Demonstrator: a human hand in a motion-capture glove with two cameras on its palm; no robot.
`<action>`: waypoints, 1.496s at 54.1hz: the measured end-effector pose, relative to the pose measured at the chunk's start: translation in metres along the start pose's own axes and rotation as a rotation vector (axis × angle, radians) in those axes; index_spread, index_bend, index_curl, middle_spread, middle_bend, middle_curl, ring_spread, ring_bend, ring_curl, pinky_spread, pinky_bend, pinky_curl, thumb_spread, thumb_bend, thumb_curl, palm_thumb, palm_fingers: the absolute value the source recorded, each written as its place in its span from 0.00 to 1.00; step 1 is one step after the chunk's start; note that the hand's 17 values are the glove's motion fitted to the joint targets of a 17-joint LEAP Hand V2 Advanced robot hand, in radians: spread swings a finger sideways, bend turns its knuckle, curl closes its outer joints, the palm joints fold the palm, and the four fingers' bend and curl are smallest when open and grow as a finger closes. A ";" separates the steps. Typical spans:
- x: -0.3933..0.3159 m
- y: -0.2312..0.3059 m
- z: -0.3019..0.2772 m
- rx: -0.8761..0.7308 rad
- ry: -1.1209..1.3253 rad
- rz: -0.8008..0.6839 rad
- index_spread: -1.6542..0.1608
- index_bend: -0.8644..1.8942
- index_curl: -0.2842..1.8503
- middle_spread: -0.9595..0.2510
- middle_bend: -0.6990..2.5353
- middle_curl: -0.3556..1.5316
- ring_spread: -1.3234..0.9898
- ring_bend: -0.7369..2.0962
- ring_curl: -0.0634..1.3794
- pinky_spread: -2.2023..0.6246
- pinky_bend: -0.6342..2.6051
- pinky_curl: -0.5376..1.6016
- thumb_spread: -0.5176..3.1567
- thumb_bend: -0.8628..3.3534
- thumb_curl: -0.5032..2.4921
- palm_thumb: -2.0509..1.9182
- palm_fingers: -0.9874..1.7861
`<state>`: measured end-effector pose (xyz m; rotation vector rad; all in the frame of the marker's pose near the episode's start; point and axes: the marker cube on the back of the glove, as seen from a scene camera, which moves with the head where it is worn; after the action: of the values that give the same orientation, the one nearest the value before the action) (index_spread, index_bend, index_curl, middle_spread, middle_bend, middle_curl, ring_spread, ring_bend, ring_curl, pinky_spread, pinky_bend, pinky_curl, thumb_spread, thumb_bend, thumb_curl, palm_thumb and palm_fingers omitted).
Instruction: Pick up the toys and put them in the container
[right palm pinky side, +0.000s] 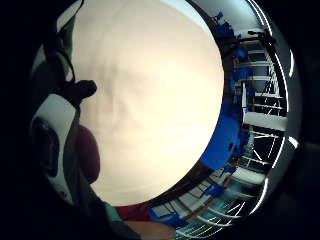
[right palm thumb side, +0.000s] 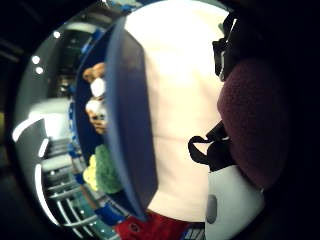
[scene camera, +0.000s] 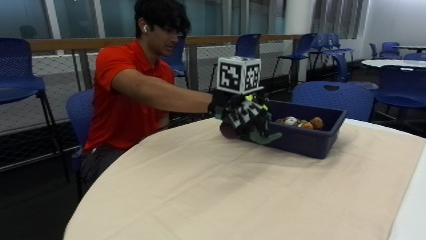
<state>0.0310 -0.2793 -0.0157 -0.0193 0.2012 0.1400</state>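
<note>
Your right hand (scene camera: 245, 120) has its fingers curled round a dark maroon toy (right palm thumb side: 255, 120), just above the table (scene camera: 219, 190). The blue container (scene camera: 309, 135) sits right beside it, on the thumb side, w/ other toys inside. Lift over its near wall.

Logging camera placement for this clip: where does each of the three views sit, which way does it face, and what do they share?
Outside view: across the table, facing the seated person; shows their torso, arm and gloved right hand holding a maroon toy beside the blue container.
Thumb side palm view: on the palm, looking at the container's wall and the toys inside; glove straps show at the edge.
Little finger side palm view: on the palm, looking across bare tabletop toward distant chairs; glove parts show.
Shared: the maroon toy and table appear in all three.
</note>
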 end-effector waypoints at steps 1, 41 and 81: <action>-0.003 0.002 -0.007 0.009 -0.001 -0.006 0.69 0.46 0.33 0.62 0.32 0.27 0.38 0.62 0.39 0.63 0.56 0.41 0.44 0.26 0.37 0.67 0.63; -0.165 0.053 -0.068 0.015 -0.004 -0.422 0.70 0.34 0.32 0.76 0.25 0.27 0.53 0.40 0.28 0.76 0.63 0.45 0.46 0.18 0.36 0.54 0.25; 0.040 0.123 0.001 -0.029 -0.017 -0.020 0.70 0.37 0.27 0.75 0.25 0.27 0.61 0.33 0.24 0.83 0.57 0.40 0.47 0.20 0.27 0.51 0.28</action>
<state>0.0530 -0.1515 -0.0235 -0.0491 0.1817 0.1227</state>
